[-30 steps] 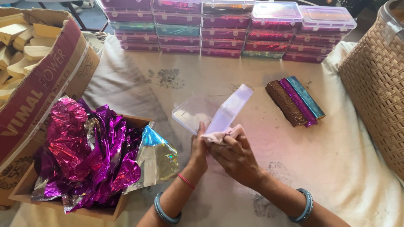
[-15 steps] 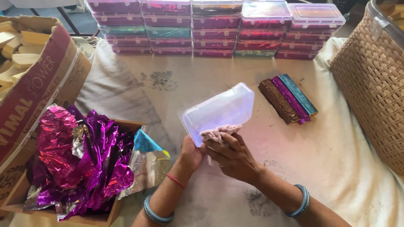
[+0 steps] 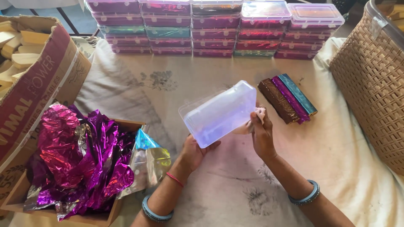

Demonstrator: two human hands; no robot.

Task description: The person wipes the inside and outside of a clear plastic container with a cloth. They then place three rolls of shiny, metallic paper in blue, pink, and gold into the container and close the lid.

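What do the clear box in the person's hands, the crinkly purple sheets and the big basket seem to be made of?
The clear box looks like thin translucent plastic, smooth and slightly frosted: light passes through it. The purple sheets seem to be metallic foil wrap, since they crumple and glint. The basket shows a beige woven pattern, probably moulded plastic, possibly wicker.

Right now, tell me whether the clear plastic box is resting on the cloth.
No, the left hand and right hand hold the clear plastic box up off the cloth.

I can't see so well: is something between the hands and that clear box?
Partly. The left hand grips the clear plastic box directly from below. The right hand presses a small cloth against its end.
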